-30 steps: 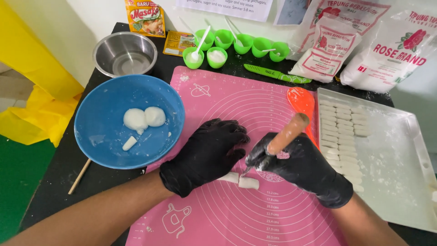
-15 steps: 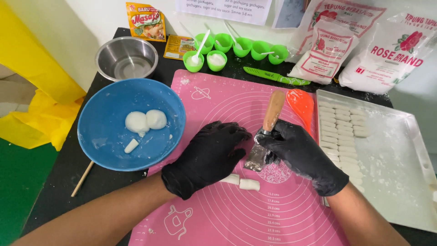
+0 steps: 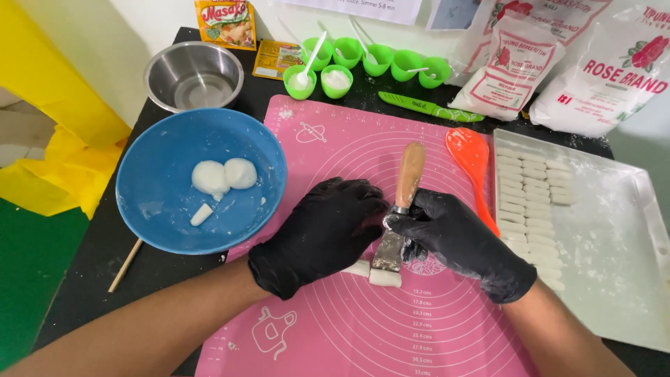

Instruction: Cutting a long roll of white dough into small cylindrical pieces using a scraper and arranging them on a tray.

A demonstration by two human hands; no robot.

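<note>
Near the middle of the pink mat [image 3: 335,153], the right hand [image 3: 460,241] grips a wooden-handled scraper [image 3: 399,209], blade down on a white dough strip [image 3: 377,274]. Left hand [image 3: 317,237] lies curled over the strip's other end, pinning it. Best to press straight down, blade square, fingers clear, so pieces match those on the white tray [image 3: 614,230].

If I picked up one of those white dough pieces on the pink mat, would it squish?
Probably. The dough piece looks soft, since the scraper seems to cut it cleanly. It is likely light and a bit sticky; white powder dusts the tray. Its blocky shape shouldn't roll.
</note>
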